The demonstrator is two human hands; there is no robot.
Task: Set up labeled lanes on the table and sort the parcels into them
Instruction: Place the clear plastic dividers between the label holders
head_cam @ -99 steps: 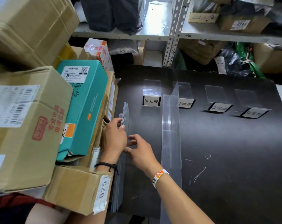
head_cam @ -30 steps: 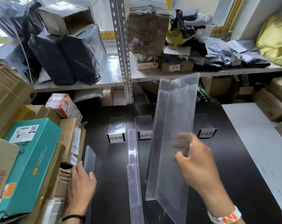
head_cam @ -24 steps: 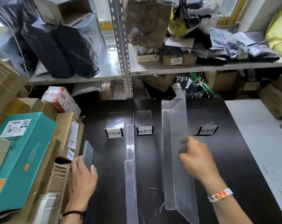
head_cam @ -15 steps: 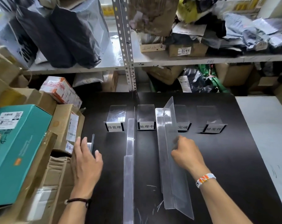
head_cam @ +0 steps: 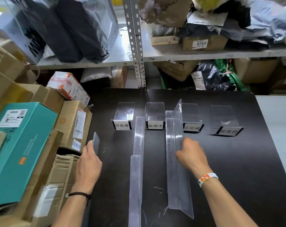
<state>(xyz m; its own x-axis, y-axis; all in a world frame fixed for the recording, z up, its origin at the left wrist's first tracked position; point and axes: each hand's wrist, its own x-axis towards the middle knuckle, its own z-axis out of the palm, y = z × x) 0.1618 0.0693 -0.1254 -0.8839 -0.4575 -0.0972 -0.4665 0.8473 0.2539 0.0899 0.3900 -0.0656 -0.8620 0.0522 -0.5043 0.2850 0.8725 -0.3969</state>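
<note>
The right hand (head_cam: 190, 154), fingers gripping the clear divider (head_cam: 176, 161) standing between the middle labels, could tip it, while the left hand (head_cam: 88, 164) pinches another divider (head_cam: 95, 142) at the tabletop's (head_cam: 237, 161) left edge.

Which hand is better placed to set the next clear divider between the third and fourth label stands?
Probably the right hand. It rests on the second clear plastic divider, nearest that gap on the black table. The left hand holds the third clear divider at the far left edge.
</note>
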